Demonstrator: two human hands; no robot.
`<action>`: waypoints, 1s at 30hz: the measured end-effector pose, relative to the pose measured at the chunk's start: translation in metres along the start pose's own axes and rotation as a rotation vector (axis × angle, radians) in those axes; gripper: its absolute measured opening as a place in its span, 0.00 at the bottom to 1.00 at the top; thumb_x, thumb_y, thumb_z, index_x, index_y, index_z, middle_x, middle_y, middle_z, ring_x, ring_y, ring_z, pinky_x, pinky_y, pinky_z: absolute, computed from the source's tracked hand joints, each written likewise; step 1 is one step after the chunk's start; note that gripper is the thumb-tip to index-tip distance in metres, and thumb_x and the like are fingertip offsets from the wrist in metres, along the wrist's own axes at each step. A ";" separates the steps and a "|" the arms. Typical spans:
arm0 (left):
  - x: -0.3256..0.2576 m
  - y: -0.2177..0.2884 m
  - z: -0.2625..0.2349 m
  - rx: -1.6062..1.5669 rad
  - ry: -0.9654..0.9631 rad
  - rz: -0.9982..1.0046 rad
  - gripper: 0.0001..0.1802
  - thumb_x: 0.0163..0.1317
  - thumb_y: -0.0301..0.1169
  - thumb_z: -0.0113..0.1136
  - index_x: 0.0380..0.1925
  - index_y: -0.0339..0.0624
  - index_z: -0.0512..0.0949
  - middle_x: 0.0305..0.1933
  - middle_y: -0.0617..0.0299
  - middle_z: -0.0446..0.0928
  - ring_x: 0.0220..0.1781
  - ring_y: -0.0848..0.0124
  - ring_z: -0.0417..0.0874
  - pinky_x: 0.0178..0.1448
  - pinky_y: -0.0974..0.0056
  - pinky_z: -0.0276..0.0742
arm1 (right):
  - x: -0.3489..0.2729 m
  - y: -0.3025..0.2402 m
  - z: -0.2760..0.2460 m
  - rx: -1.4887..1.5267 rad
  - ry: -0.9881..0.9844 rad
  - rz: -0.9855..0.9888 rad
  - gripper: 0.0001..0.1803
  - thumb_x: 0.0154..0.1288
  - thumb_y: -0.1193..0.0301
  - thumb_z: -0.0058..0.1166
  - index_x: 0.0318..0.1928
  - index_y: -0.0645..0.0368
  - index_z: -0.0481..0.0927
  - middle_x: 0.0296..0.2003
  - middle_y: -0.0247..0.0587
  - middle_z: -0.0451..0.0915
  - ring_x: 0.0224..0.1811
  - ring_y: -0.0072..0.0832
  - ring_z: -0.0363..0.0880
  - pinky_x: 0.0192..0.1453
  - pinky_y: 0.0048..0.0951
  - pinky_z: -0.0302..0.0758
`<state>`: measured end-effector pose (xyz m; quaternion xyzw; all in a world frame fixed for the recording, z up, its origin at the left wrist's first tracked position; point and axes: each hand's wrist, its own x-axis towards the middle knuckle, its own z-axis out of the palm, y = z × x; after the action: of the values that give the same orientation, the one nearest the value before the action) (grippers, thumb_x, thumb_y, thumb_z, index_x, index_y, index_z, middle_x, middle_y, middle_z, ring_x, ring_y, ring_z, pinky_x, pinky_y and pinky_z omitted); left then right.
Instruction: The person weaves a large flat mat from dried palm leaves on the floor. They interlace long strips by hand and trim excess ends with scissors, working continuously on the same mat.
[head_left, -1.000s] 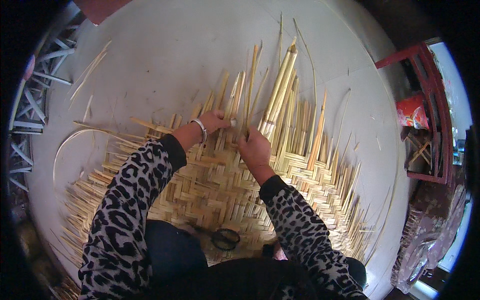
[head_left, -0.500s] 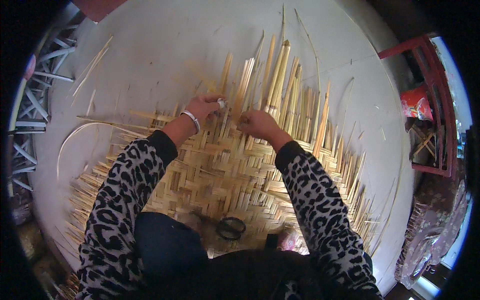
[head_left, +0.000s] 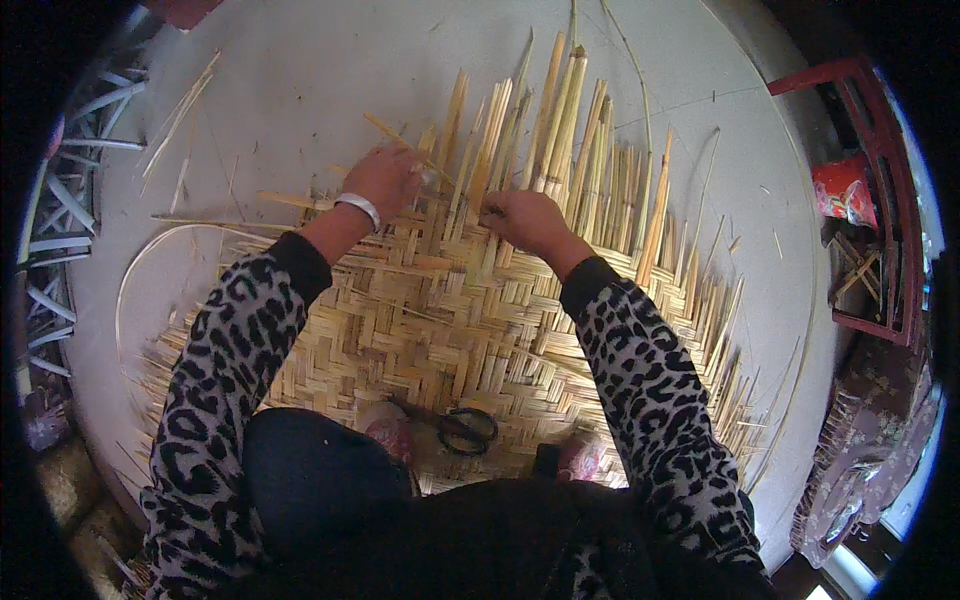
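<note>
A mat (head_left: pixel 380 335) of flat, pale bamboo strips, woven in a zigzag pattern, lies on the floor in front of me. Its loose strip ends (head_left: pixel 560 130) stick out along the far edge. My left hand (head_left: pixel 385 182), wearing a white bracelet (head_left: pixel 358 208), is closed over that edge, its fingers slightly blurred. A thin bamboo strip (head_left: pixel 390 132) slants out from its fingertips. My right hand (head_left: pixel 527 220) is beside it on the right, fingers pinched on an upright bamboo strip (head_left: pixel 479 195) at the weave's edge. Its fingertips are partly hidden.
Black-looped scissors (head_left: pixel 467 431) lie on the mat near my feet. Loose strips (head_left: pixel 183 115) are scattered on the pale floor at far left. A metal rack (head_left: pixel 65 215) stands at left. At right are a red wooden frame (head_left: pixel 905 250) and a patterned cloth (head_left: pixel 855 465).
My left hand has moved a little left and away from the right hand, with the thin strip now showing at its fingers. The right hand stays at the edge. The view has shifted slightly.
</note>
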<state>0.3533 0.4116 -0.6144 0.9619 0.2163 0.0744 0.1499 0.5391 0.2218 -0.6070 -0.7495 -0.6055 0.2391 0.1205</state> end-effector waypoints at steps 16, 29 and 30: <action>0.020 -0.028 0.015 -0.155 -0.656 -0.068 0.21 0.60 0.51 0.56 0.35 0.44 0.81 0.34 0.49 0.81 0.39 0.49 0.81 0.46 0.50 0.75 | -0.026 0.002 0.023 0.020 0.255 -0.001 0.08 0.59 0.74 0.55 0.40 0.55 0.80 0.38 0.42 0.75 0.43 0.46 0.79 0.45 0.43 0.79; -0.002 -0.010 0.013 -0.026 -0.633 -0.099 0.18 0.67 0.48 0.48 0.38 0.48 0.80 0.39 0.50 0.82 0.43 0.47 0.81 0.47 0.46 0.75 | -0.036 -0.003 0.021 -0.095 0.224 -0.160 0.12 0.53 0.79 0.52 0.39 0.58 0.80 0.36 0.42 0.76 0.45 0.42 0.77 0.47 0.39 0.78; -0.004 -0.008 0.012 -0.016 -0.634 -0.111 0.18 0.67 0.48 0.48 0.37 0.48 0.80 0.39 0.50 0.82 0.43 0.47 0.81 0.47 0.46 0.75 | -0.038 -0.004 0.021 -0.103 0.239 -0.168 0.11 0.53 0.79 0.53 0.38 0.58 0.80 0.36 0.42 0.75 0.45 0.42 0.77 0.47 0.39 0.78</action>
<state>0.3487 0.4135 -0.6285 0.9226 0.2106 -0.2355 0.2214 0.5196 0.1837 -0.6148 -0.7246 -0.6587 0.1061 0.1728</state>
